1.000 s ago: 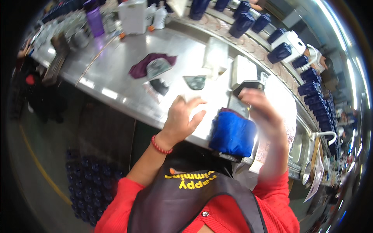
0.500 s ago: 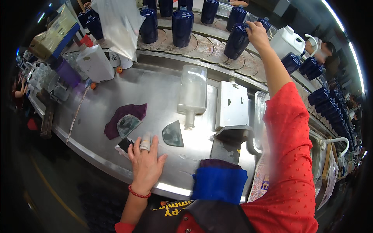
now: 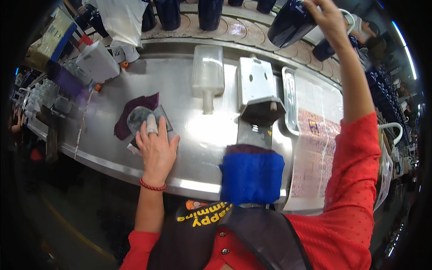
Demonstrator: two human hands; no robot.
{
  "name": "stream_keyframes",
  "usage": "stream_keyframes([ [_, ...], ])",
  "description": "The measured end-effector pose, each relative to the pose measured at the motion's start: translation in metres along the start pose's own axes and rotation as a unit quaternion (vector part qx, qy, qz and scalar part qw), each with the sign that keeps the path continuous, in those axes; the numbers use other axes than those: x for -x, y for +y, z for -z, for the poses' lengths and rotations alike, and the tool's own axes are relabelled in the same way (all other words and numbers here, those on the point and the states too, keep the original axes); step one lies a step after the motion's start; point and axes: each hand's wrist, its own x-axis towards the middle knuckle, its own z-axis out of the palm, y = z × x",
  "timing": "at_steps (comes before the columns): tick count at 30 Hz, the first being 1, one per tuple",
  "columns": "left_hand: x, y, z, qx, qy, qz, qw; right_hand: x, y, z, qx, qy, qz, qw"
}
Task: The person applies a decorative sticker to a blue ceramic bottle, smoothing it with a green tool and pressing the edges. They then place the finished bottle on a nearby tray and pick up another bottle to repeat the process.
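My right hand (image 3: 330, 20) grips a glossy dark blue bottle (image 3: 291, 26) by its top, at the upper right. The bottle is tilted and hangs over the edge of the slatted conveyor (image 3: 238, 30). On the metal table, my left hand (image 3: 158, 146) lies palm down with its fingers spread, the middle one wrapped in white tape. Under and beside its fingertips are flat grey pieces with rounded edges (image 3: 140, 115), overlapping one another. They rest partly on a crumpled dark purple cloth (image 3: 126, 120).
A clear glass bottle (image 3: 208, 67) lies on the table (image 3: 180, 121), beside a white bottle-shaped block (image 3: 257, 78). A folded blue cloth (image 3: 252, 177) covers a support at the front edge. Plastic-covered patterned sheet (image 3: 315, 144) lies at right; a plastic bag (image 3: 121, 22) hangs far left.
My right hand has lifted the blue bottle off the conveyor, up and to the right. The separate grey piece now lies with the other, at my left fingers. The whole view has shifted.
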Motion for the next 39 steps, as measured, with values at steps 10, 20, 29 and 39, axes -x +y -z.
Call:
stream_keyframes([
  [10, 0.009, 0.1, 0.066, 0.464, 0.163, -0.259, 0.831, 0.076, -0.236, 0.084, -0.313, -0.065, 0.036, 0.947],
  [20, 0.056, 0.077, 0.004, 0.293, 0.287, -0.132, 0.902, 0.166, -0.28, 0.035, -0.346, -0.064, 0.014, 0.936],
  [29, 0.063, 0.06, -0.02, 0.471, 0.255, -0.087, 0.84, 0.282, -0.012, 0.121, 0.183, -0.353, -0.334, 0.854],
  [39, 0.069, 0.056, -0.026, 0.491, 0.228, -0.087, 0.837, 0.302, -0.003, 0.071, 0.089, -0.444, -0.281, 0.846],
])
